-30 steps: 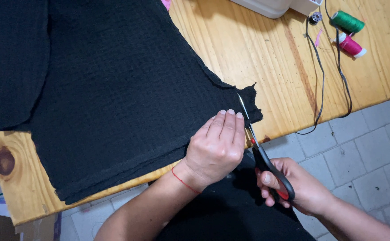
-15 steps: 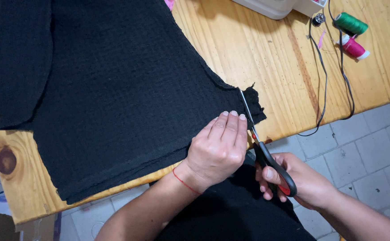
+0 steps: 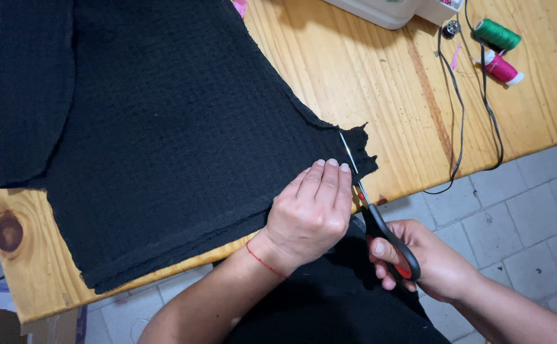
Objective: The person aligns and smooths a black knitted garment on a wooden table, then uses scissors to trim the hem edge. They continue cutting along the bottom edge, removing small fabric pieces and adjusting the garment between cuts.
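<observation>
A large piece of black textured fabric lies spread over a wooden table, with its lower part hanging off the near edge. My left hand presses flat on the fabric near its right end, fingers together. My right hand grips the black and red handles of a pair of scissors. The blades point away from me and sit in the cloth just right of my left fingertips, with a narrow ragged strip of fabric to their right.
At the back right stand a green thread spool, a pink thread spool and the white base of a sewing machine. A black cable loops over the table edge. Grey floor tiles lie below.
The scissors have advanced slightly further into the cloth, away from me. My left hand stays pressed on the fabric beside the blades.
</observation>
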